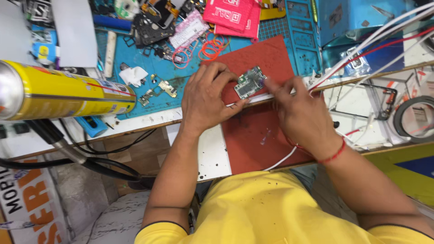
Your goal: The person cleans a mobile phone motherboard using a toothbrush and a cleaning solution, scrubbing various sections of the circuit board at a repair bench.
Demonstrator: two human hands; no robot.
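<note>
A small green circuit board (250, 82) lies on a red mat (262, 131) that hangs over the near edge of the table (149, 121). The left hand (205, 97) curls around the board's left side, fingers bent and fingertips pinching its edges to steady it. The right hand (300, 113) comes in from the right with fingers drawn together near the board's right end; it seems to hold a thin tool, though blur makes that uncertain. A red thread bracelet (333, 155) circles the right wrist. To the left, a yellow spray can (68, 92) lies on its side, well apart from the board. Behind the mat sit orange rubber bands (212, 47), pink packets (233, 16) and loose phone parts (158, 90) on a blue work mat (181, 68).
</note>
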